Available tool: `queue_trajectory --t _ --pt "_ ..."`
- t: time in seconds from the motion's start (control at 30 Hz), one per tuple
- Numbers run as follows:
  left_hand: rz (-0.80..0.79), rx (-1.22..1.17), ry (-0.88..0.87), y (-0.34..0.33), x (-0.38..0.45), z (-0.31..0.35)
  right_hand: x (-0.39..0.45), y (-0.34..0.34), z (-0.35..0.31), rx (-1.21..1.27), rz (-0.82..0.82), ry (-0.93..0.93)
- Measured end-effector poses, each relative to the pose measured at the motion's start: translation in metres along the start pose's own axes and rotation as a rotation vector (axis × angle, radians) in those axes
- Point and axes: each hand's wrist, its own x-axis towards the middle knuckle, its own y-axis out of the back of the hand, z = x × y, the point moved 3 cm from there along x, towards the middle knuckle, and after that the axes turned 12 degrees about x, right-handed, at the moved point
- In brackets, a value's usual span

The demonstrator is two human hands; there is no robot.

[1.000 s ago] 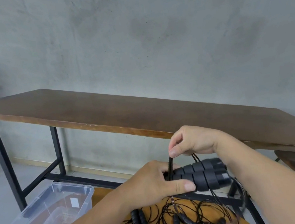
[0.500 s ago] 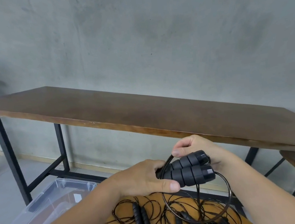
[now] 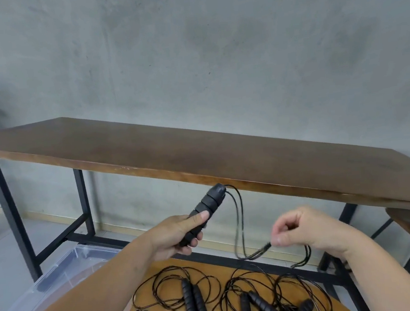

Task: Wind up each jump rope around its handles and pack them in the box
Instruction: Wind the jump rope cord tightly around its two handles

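The left hand [image 3: 178, 234] is wrapped around the lower end of the black handles [image 3: 205, 211], which stick up and to the right past the thumb. Cord [image 3: 238, 226] drops from the top cap and loops across to the right hand [image 3: 302, 231], pinched between thumb and fingers. Can't tell if that's 1 handle or 2. The clear box [image 3: 60, 274] sits low left, cut off by the edge. Loose ropes [image 3: 236, 294] on the round table [image 3: 223, 265] are partly out of view.
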Motion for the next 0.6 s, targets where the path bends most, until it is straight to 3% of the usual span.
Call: queue_trajectory --t 0.07,0.2,0.3,0.4,0.5,0.6 --pt "0.041 0.021 0.004 0.005 0.001 0.003 0.003 -0.010 0.025 -0.117 -0.094 -0.121" --pt "0.024 0.063 -0.015 0.000 -0.003 0.015 0.013 -0.034 0.063 -0.269 -0.134 -0.285" --pt "-0.057 0.112 -0.030 -0.008 -0.006 0.022 0.021 -0.037 0.063 -0.389 -0.035 -0.256" --pt "-0.159 0.174 -0.038 -0.016 -0.010 0.028 0.033 -0.033 0.041 -0.077 0.349 -0.023" --pt "-0.212 0.134 -0.051 -0.022 -0.012 0.032 0.048 -0.042 0.024 0.431 0.448 0.071" --pt "-0.227 0.100 -0.068 -0.024 -0.014 0.036 0.052 -0.043 0.024 0.611 0.692 0.153"
